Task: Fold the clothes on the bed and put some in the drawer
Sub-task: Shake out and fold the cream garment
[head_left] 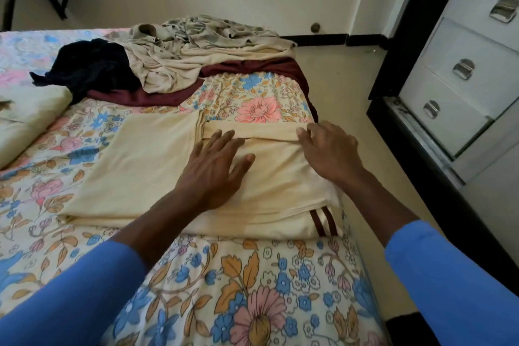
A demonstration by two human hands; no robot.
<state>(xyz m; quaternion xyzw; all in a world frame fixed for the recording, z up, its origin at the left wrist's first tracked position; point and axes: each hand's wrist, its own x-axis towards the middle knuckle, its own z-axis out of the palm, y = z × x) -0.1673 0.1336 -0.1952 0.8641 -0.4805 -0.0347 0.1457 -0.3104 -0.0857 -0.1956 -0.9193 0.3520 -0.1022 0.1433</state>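
A cream garment [134,177] with two maroon stripes at its lower right corner lies partly folded on the floral bed [252,289]. My left hand [216,168] presses flat on its middle, fingers spread. My right hand [328,149] rests on the garment's right edge, fingertips touching a folded flap near the top. A heap of unfolded clothes lies farther back: a beige and patterned pile [202,45], a maroon cloth [157,97] and a dark navy garment [90,67]. A white chest of drawers [463,78] with metal handles stands at the right, all drawers closed.
A cream pillow [28,118] lies at the left of the bed. Bare floor [345,87] runs between the bed's right side and the drawers. A dark frame leans on the wall at the back left.
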